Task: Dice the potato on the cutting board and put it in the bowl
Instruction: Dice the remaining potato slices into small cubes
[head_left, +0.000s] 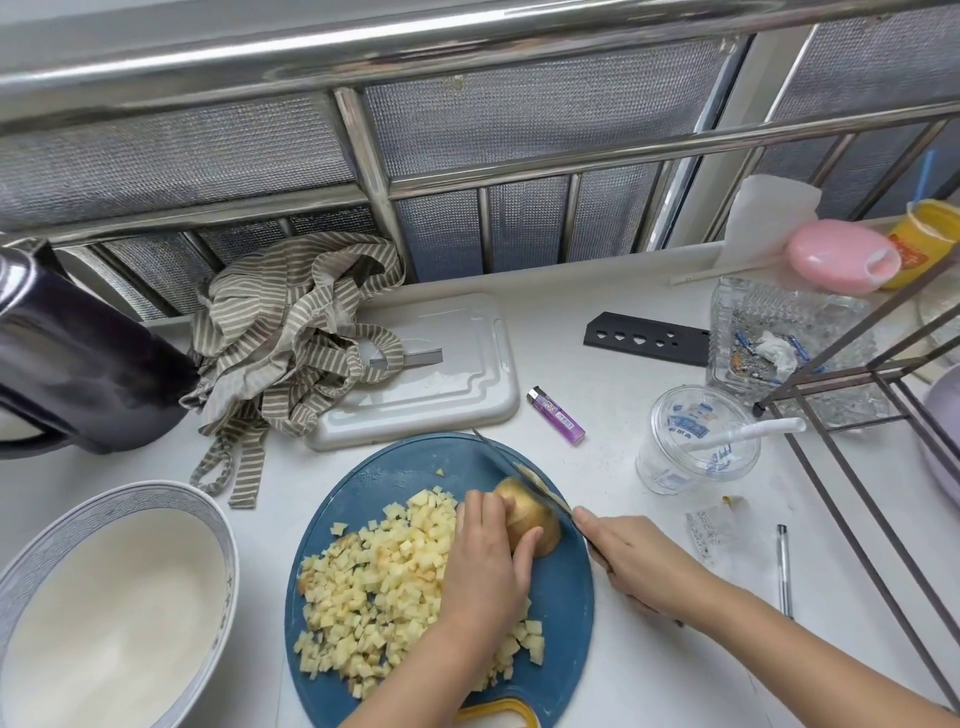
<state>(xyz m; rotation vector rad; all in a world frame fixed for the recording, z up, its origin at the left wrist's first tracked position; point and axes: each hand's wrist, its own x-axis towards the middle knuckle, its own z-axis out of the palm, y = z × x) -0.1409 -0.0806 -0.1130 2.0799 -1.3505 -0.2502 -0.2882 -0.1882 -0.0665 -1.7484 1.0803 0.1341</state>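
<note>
A round blue cutting board (563, 597) lies on the white counter. A heap of small potato cubes (374, 577) covers its left half. My left hand (488, 561) holds an unpeeled potato piece (527, 512) near the board's upper right, fingers curled over it. My right hand (631, 561) grips the handle of a knife (511, 470), whose blade rests across the potato's right end. A large white bowl (223, 525) with a blue patterned rim stands empty at the lower left.
A striped cloth (291, 332) lies on a grey board (447, 405) behind. Nearby are a purple lighter (556, 415), a plastic cup (696, 441), a black knife sheath (644, 338), a glass ashtray (779, 343), a wire rack (883, 467), a pen (783, 569) and a dark kettle (67, 353).
</note>
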